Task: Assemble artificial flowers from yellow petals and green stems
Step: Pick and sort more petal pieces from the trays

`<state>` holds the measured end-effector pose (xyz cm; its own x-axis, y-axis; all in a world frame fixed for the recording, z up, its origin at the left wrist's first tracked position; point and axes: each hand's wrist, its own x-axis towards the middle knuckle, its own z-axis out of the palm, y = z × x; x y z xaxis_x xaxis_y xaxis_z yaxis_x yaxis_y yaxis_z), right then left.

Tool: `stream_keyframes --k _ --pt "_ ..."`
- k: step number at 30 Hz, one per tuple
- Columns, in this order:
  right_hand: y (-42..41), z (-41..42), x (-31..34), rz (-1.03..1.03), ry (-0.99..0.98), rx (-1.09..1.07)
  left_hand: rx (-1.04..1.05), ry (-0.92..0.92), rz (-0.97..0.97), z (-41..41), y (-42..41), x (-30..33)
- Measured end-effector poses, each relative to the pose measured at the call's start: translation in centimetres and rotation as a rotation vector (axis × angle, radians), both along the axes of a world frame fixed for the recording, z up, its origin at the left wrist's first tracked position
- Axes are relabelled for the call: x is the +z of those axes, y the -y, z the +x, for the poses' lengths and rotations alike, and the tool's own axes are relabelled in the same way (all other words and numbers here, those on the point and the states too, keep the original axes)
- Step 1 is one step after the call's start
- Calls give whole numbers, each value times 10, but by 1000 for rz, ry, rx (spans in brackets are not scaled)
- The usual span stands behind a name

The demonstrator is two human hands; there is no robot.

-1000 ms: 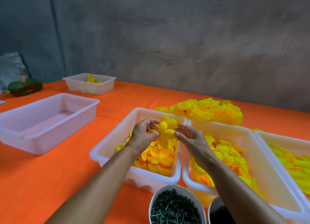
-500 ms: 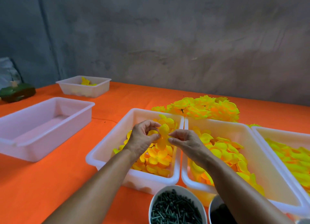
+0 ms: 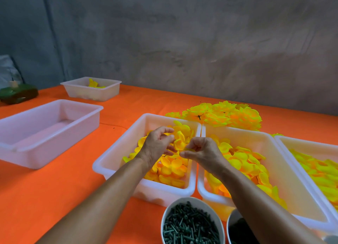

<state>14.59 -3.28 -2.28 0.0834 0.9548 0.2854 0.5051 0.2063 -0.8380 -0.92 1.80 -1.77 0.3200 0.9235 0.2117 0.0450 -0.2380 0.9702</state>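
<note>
Two bare hands meet over a white tub (image 3: 117, 157) full of yellow petals (image 3: 171, 168). The left hand (image 3: 157, 146) has its fingers curled, and its fingertips pinch a yellow petal piece (image 3: 180, 142) held up above the pile. The right hand (image 3: 200, 150) is curled too, and its thumb and fingers pinch the same piece from the other side. The two hands almost touch each other. They hide part of the piece, so it is hard to tell how many petals are in it.

Just beside this tub, on the right, sits a second white tub (image 3: 285, 178) with more yellow and orange petals. The right arm crosses over its near corner. A third tub (image 3: 279, 139) at the far right edge holds petals as well.

At the bottom stands a white bowl (image 3: 218, 218) filled with small dark green stems (image 3: 188, 225). Next to it is another round bowl (image 3: 229, 223), mostly hidden under the right arm, with something dark inside.

Behind the tubs lies a heap of finished yellow flowers (image 3: 225, 114) on the orange table (image 3: 54, 189).

To the left is a big white tub (image 3: 60, 132) with nothing showing inside. Farther back is a small clear tub (image 3: 93, 93) with a few yellow bits in it. At the far left edge sits a dark green thing (image 3: 18, 95). A grey wall (image 3: 182, 42) rises behind the table.
</note>
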Motion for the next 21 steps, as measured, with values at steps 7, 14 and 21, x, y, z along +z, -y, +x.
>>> stream_keyframes --k 7,14,21 --pt "0 0 -1 11 69 18 -106 -32 -34 1 3 -4" --pt "1 3 -1 3 26 90 -93 -8 -5 -4 2 -5" --pt "2 2 3 -10 3 65 -85 -35 32 -3 3 -4"
